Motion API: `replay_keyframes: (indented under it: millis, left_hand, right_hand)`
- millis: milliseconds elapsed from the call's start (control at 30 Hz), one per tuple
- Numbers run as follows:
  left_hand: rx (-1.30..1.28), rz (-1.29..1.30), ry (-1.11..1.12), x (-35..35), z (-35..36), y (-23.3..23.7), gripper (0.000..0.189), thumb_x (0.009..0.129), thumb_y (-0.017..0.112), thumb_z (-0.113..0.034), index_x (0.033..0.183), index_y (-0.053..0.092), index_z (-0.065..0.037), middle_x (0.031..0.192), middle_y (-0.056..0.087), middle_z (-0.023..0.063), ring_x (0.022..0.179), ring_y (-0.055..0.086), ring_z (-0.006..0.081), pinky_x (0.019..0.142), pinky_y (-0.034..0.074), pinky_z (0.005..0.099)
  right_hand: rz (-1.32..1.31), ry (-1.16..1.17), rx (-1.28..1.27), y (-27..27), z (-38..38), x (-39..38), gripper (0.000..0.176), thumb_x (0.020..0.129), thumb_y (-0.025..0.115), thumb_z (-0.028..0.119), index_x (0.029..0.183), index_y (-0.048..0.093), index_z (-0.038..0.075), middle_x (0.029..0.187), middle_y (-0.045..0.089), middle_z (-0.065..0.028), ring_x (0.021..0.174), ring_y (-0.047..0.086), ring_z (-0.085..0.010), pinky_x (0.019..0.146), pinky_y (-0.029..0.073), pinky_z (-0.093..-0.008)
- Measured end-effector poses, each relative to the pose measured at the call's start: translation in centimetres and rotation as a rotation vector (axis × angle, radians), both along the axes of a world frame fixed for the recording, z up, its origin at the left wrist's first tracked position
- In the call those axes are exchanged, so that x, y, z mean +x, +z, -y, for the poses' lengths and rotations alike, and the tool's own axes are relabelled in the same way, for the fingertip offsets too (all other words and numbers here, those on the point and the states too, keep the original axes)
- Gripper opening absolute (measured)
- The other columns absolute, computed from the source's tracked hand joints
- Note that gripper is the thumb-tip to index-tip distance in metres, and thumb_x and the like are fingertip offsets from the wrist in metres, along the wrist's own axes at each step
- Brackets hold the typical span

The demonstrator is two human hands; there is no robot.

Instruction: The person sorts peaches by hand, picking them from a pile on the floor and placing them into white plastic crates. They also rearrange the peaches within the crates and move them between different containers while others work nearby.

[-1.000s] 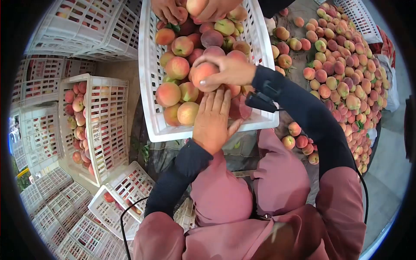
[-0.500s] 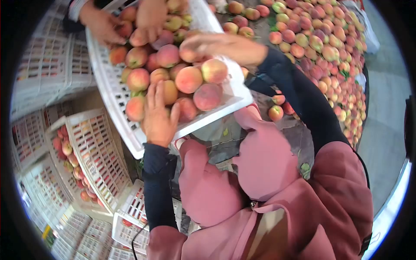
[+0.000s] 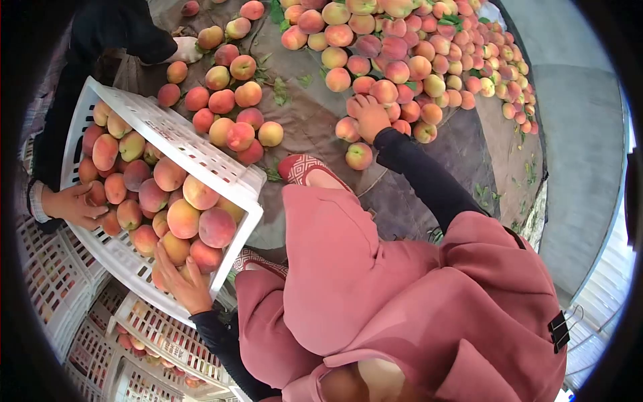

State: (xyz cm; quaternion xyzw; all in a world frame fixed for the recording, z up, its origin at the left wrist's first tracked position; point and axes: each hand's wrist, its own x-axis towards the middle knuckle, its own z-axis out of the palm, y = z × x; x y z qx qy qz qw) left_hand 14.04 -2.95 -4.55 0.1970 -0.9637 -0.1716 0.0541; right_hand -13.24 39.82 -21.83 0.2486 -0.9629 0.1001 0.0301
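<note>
A white slatted crate (image 3: 231, 175) filled with peaches (image 3: 184, 219) stands in front of me, at the left. My left hand (image 3: 183, 281) rests at the crate's near end with its fingers spread over the peaches there. Out to the right, my right hand (image 3: 370, 118) lies on the near edge of the big peach pile (image 3: 402, 50), its fingers curved over a peach. Whether that peach is gripped is hard to tell, since the hand covers part of it. Another person's hand (image 3: 75, 205) touches peaches at the crate's left side.
Loose peaches (image 3: 222, 100) lie on the dark ground cloth (image 3: 301, 110) between crate and pile. More crates (image 3: 171, 335) with peaches stand at the lower left. The other person's shoe (image 3: 182, 50) is beyond the crate. My shoe (image 3: 308, 167) is near the crate's right corner.
My right hand has gone from the crate's peaches to the pile on the right. My view has turned right, so the crate appears lower left. Only one hand of the other person now shows.
</note>
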Motion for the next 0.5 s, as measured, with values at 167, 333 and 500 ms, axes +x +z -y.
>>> replay_keyframes:
  millis: [167,333,500]
  left_hand:
    - [0.025,-0.017,0.007,0.0,0.1,-0.1,0.060,0.089,0.054,-0.025,0.139,0.035,0.001,0.140,0.040,0.0209,0.131,0.036,0.0373,0.109,0.026,0.0454]
    - [0.050,-0.013,0.082,-0.2,-0.1,0.1,0.067,0.080,0.064,-0.025,0.137,0.039,-0.002,0.137,0.043,0.0192,0.129,0.038,0.0360,0.109,0.025,0.0464]
    - [-0.062,0.018,0.169,0.5,-0.3,0.4,0.070,0.078,0.065,-0.030,0.140,0.038,-0.011,0.136,0.043,0.0177,0.125,0.041,0.0329,0.107,0.022,0.0518]
  right_hand:
    - [-0.021,-0.117,-0.095,3.4,4.1,-4.2,0.042,0.069,0.069,0.014,0.108,0.054,0.011,0.103,0.055,-0.0116,0.092,0.055,-0.0326,0.076,0.046,-0.0427]
    - [0.353,-0.029,0.018,-11.1,1.5,-11.2,0.072,0.069,0.070,0.025,0.133,0.041,0.009,0.124,0.049,-0.0159,0.108,0.054,-0.0358,0.085,0.049,-0.0449]
    - [0.583,-0.339,-0.204,-3.4,6.7,-9.4,0.061,0.077,0.071,0.028,0.130,0.044,0.016,0.121,0.054,-0.0102,0.103,0.058,-0.0292,0.076,0.053,-0.0398]
